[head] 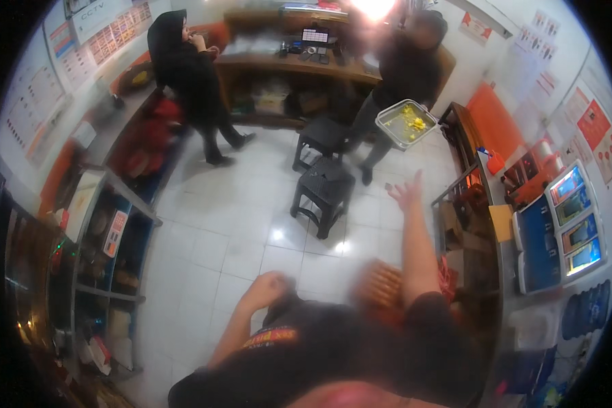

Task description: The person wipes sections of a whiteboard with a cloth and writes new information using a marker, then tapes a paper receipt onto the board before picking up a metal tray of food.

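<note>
My right hand (407,194) reaches forward with its fingers spread and holds nothing. Beyond it, a person in dark clothes holds a tray (393,110) with yellow pieces of food (415,123) in it; a gap lies between the tray and my fingers. My left hand (271,286) is bent in near my body at knee height of the picture, its fingers curled; whether something is inside them I cannot tell. Two dark plastic stools (324,186) stand on the floor between me and the person with the tray.
Another person (188,76) in black stands at the back left, a hand at the mouth. A wooden counter (296,66) with a screen crosses the back. A metal rack (109,293) stands left. At right a counter (492,191) carries boxes. A blurred brown rack or crate (380,283) is beside my right arm.
</note>
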A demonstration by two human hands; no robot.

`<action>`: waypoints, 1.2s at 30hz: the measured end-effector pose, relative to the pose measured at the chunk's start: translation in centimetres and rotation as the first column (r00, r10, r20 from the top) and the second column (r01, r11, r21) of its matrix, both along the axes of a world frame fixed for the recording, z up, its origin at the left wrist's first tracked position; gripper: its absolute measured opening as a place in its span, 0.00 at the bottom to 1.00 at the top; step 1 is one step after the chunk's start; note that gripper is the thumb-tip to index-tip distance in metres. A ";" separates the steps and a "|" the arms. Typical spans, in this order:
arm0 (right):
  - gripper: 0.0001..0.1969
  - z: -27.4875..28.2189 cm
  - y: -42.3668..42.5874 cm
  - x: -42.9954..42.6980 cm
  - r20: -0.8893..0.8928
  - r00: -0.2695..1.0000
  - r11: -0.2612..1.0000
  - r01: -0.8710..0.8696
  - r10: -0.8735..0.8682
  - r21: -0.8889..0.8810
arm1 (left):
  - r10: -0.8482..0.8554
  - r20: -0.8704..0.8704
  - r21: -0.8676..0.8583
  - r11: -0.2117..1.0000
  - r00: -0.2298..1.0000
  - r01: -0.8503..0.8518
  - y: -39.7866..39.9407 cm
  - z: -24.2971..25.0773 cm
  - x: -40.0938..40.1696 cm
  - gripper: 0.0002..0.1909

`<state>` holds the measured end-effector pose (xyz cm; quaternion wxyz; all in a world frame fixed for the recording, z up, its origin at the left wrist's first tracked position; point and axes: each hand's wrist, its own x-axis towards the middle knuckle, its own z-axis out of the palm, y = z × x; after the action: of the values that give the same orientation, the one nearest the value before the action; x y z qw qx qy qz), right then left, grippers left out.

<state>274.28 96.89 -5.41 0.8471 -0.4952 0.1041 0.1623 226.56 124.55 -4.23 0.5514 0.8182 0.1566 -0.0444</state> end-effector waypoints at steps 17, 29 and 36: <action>0.48 0.6 9.5 4.1 -0.002 0.887 0.884 0.460 -0.461 0.085 | 0.002 0.063 0.112 0.994 0.998 -0.009 15.5 -1.6 9.0 0.14; 0.24 -2.2 8.0 -7.7 -0.107 0.558 0.537 0.825 -0.823 0.175 | -0.219 -0.017 0.252 0.943 0.976 0.216 17.7 -5.7 9.9 0.18; 0.24 -7.2 -2.4 -18.7 -0.153 0.616 0.597 0.787 -0.772 0.156 | -0.024 0.337 -0.218 0.970 0.941 0.103 14.9 5.0 18.5 0.44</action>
<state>255.55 94.47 -12.65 0.8754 -0.3026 0.3217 -0.1968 245.04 139.44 0.80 0.6602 0.7483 0.0287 0.0580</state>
